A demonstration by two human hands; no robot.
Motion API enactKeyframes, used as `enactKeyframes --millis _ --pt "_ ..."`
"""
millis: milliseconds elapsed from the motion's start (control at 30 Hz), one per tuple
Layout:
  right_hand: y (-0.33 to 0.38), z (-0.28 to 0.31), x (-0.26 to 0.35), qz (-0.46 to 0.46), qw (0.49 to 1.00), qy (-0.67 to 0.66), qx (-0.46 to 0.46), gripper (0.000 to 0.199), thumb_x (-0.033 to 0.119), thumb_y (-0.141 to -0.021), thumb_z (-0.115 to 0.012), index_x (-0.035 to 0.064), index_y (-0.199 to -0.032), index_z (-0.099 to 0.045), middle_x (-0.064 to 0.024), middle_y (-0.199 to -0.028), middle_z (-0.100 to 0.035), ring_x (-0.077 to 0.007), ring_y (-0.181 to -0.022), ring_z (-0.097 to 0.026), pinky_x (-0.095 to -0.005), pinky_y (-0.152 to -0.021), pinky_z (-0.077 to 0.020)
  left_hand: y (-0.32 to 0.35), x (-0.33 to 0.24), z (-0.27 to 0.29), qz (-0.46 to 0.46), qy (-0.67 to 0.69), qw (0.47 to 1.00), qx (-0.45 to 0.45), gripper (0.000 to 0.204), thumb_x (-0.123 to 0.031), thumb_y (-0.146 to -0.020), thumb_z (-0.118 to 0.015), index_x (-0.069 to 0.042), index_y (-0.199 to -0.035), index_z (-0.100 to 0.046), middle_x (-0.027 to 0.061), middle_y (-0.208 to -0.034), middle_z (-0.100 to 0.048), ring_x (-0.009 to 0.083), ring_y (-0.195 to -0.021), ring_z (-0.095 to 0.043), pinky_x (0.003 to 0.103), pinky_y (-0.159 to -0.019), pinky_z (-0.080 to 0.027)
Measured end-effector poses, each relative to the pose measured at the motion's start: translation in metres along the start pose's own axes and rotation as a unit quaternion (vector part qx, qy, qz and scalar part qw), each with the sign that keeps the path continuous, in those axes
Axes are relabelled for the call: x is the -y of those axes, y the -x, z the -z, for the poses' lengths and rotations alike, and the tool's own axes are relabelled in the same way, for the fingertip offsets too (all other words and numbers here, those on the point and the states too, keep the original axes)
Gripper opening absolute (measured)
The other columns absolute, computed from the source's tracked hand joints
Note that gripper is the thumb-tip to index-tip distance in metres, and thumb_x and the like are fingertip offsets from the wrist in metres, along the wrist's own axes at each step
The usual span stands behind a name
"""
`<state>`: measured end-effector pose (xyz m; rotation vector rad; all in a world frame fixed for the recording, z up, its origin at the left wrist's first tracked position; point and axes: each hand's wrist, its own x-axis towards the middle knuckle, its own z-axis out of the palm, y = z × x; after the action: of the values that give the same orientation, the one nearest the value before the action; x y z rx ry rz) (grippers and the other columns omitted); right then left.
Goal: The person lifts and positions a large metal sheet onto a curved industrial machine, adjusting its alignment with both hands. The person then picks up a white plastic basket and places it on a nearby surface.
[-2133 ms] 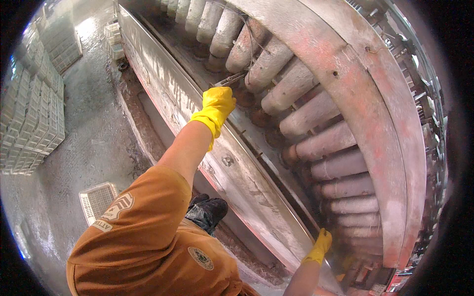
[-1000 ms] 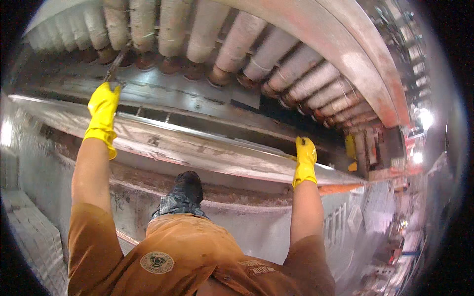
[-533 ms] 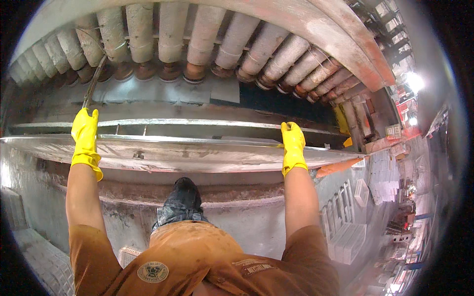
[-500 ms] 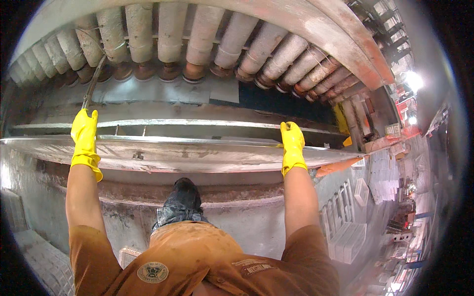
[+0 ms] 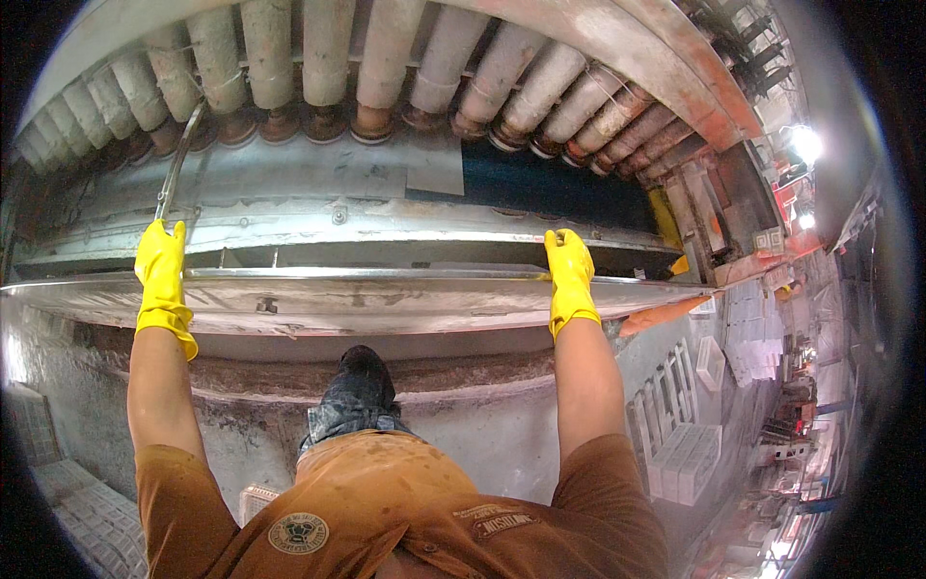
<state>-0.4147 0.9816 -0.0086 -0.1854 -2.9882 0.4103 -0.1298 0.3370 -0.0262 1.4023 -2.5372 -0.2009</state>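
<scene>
Brown shirt: spread wide above the dark shoe, facing the machine; could pitch forward, on a sudden loss of hold.
Right hand: yellow-gloved, fingers curled together and apparently clamped on the bolted metal strip; could skid along, given smooth or damp rubber against metal.
Left hand: yellow-gloved, fingers bent over at the lower end of the thin metal rod; impossible to tell whether closed on rod, strip or both.
Side panel: standing just in front of the strip, bright along the top edge; could scrape the gloves, through pressing down against the rim.
Dark gap: open between panel edge and strip; could pinch fingers, from an abrupt drop or shift of the strip.
Bolted metal strip: running between both hands, beyond the gap; could twist, from uneven force at the two ends.
Thin metal rod: slanting away toward the pale pipes; could bind or jerk, from a sideways pull.
Pale pipes: ranked farthest back; could bruise knuckles, from overreaching.
</scene>
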Motion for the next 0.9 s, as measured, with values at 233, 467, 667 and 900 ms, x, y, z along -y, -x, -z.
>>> enactKeyframes --millis 233,467,667,900 --pt "-0.006 -0.001 -0.008 -0.011 0.999 0.003 0.030 0.053 0.056 -0.094 -0.060 0.0161 -0.127 -0.069 -0.0150 -0.128 -0.069 -0.0352 -0.120 -0.065 -0.0454 -0.100 -0.0502 0.000 -0.004 0.001 0.001 0.002 1.000 -0.004 0.057 -0.049 -0.094 -0.064 -0.004 -0.129 -0.065 0.0231 -0.123 -0.068 0.0411 -0.116 -0.064 0.049 -0.097 -0.050" --pt "-0.005 0.001 -0.005 0.000 0.999 0.006 0.031 0.054 0.056 -0.094 -0.059 0.0145 -0.127 -0.069 -0.0165 -0.127 -0.070 -0.0363 -0.119 -0.065 -0.0456 -0.099 -0.0503 -0.002 0.004 -0.003 -0.010 0.003 1.000 -0.023 0.055 -0.049 -0.093 -0.064 -0.005 -0.125 -0.066 0.0225 -0.118 -0.070 0.0408 -0.111 -0.065 0.048 -0.094 -0.051" --pt "-0.007 -0.001 -0.011 0.002 1.000 0.000 0.030 0.056 0.057 -0.094 -0.058 0.0137 -0.127 -0.068 -0.0155 -0.126 -0.070 -0.0365 -0.118 -0.065 -0.0457 -0.098 -0.0504 0.003 -0.004 0.003 -0.002 0.014 1.000 -0.010 0.055 -0.050 -0.093 -0.064 -0.006 -0.127 -0.066 0.0223 -0.119 -0.070 0.0407 -0.112 -0.066 0.049 -0.094 -0.051" --pt "-0.009 -0.003 -0.014 -0.023 0.999 -0.024 0.022 0.048 0.052 -0.094 -0.062 0.0130 -0.121 -0.071 -0.0124 -0.118 -0.074 -0.0327 -0.112 -0.068 -0.0430 -0.095 -0.0521 0.006 -0.008 0.006 -0.005 0.002 1.000 -0.017 0.056 -0.050 -0.093 -0.064 -0.006 -0.126 -0.066 0.0221 -0.117 -0.070 0.0406 -0.111 -0.066 0.049 -0.093 -0.051"
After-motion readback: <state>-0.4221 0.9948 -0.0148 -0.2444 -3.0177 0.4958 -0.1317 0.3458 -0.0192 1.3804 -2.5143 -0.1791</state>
